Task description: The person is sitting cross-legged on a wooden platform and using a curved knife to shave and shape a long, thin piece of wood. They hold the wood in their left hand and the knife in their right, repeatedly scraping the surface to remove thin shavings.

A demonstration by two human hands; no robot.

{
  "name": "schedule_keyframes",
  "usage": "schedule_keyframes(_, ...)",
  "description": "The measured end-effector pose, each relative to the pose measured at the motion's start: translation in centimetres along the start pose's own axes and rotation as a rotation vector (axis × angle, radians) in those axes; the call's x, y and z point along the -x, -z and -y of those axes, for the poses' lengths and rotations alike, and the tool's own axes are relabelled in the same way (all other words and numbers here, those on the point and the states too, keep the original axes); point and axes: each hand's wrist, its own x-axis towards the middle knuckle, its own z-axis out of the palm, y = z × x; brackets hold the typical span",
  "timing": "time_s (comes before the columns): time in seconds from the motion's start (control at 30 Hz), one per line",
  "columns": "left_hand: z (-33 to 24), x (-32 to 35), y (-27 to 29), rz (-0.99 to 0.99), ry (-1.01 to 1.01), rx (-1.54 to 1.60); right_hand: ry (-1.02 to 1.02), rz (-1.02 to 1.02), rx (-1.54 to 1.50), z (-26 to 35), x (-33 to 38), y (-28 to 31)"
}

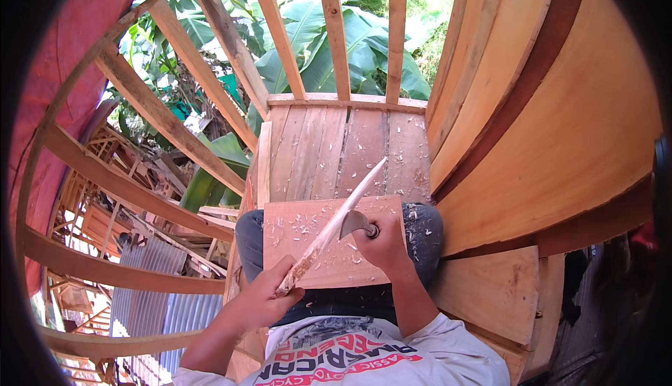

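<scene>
My left hand [271,295] is closed round the lower, rough end of a long pale stick [334,226]. The stick slants up and away to the right and narrows to a point at its far end. In my right hand [383,244] is a knife [352,223] with a short, broad, curved blade, its edge lying against or very close to the stick's middle. Beneath both, a square wooden board [336,267] rests across my lap, scattered with curled shavings. Part of the knife's handle is hidden inside my fingers.
Plank flooring [315,148] with shavings stretches ahead to a railing of wooden slats [334,29]. A tall wooden panel wall [553,113] curves along the right. Left, beyond the slats, lie corrugated metal sheets [147,281] and piled timber. Large green leaves [350,50] grow outside.
</scene>
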Motion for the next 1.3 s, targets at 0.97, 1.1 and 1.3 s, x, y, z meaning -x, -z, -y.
schedule_keyframes(0.97, 0.0, 0.0, -0.7, 0.081, -0.086, -0.121, -0.163, -0.319, -0.039, -3.5, -1.8, 4.1)
schedule_keyframes(1.1, 0.6, -0.1, -0.4, 0.066, -0.015, -0.108, -0.209, -0.377, -0.135, -4.0, -2.2, 5.6)
schedule_keyframes(1.3, -1.0, -0.7, 0.3, 0.034, -0.012, -0.095, -0.056, -0.163, -0.047, -1.8, -1.0, 2.6)
